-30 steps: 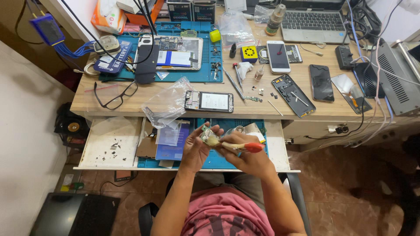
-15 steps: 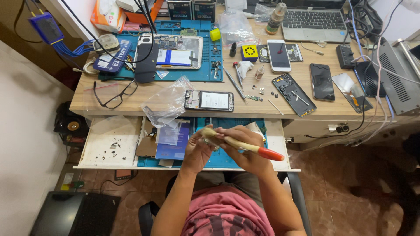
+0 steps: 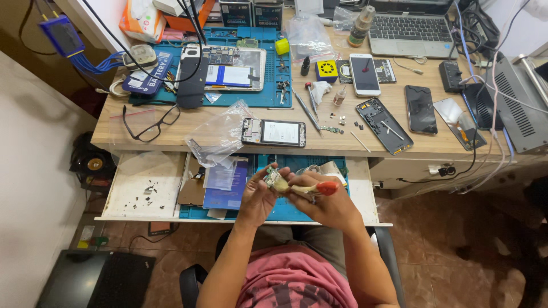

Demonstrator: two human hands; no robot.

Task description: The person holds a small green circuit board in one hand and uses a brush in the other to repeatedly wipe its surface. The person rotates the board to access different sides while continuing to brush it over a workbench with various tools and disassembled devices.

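Observation:
My left hand holds a small green circuit board above the open drawer. My right hand grips a brush with a pale wooden handle and a red end, its bristles resting against the board. Both hands are close together over the blue mat inside the drawer. On the desk just beyond them lies an opened phone showing its insides.
The wooden desk carries several phones, a phone back frame, black glasses, clear plastic bags, a laptop, a blue work mat with a dismantled device, and cables. Small debris lies in the drawer's left part.
The brush handle has swung back from pointing down to the right to lying nearly level against the board. The hands stay over the drawer.

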